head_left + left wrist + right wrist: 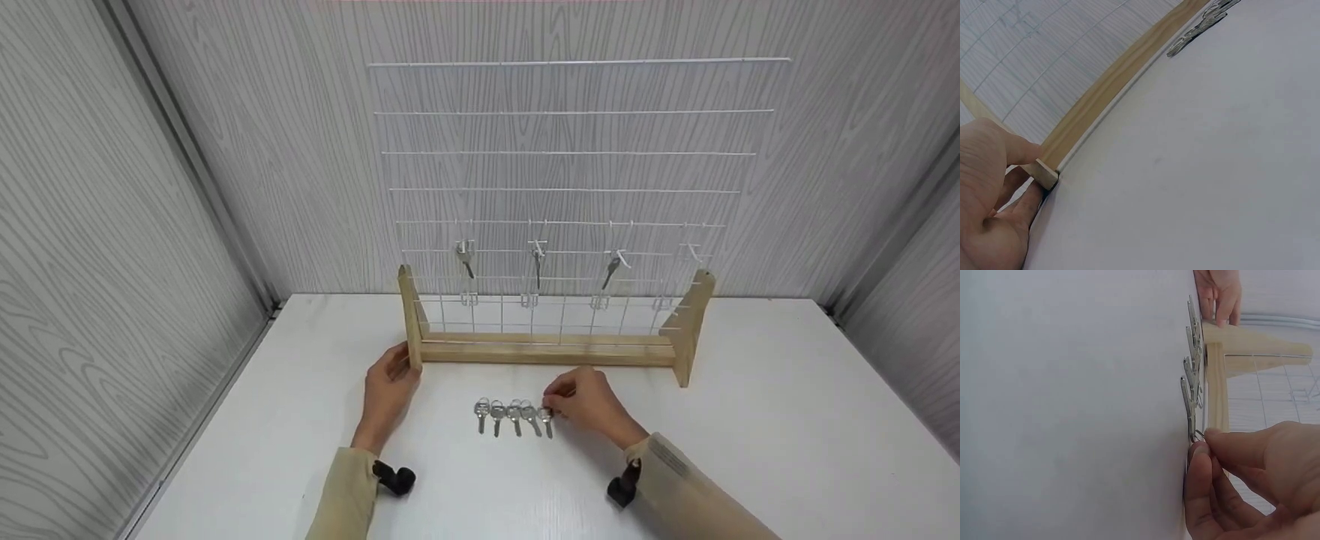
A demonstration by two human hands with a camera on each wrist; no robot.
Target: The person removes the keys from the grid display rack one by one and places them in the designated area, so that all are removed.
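In the head view, my left hand (pixel 390 386) grips the left wooden end piece (pixel 410 319) of a wire-grid rack, low down at its front. The left wrist view shows the thumb on one side of the wood and fingers on the other. My right hand (pixel 592 401) is at the right end of a row of silver keys (pixel 514 412) on the white table. Between its thumb and forefinger it pinches the small ring (pixel 1200 434) of the rightmost key (pixel 547 424). Each key in the row has a ring at its head.
Behind the keys stands the white wire grid (pixel 562 191) on its wooden base bar (pixel 547 352). Three keys hang from its hooks, such as the middle key (pixel 538 259); another hook (pixel 693 253) is at the right. The right end piece (pixel 690 322) stands beyond my right hand.
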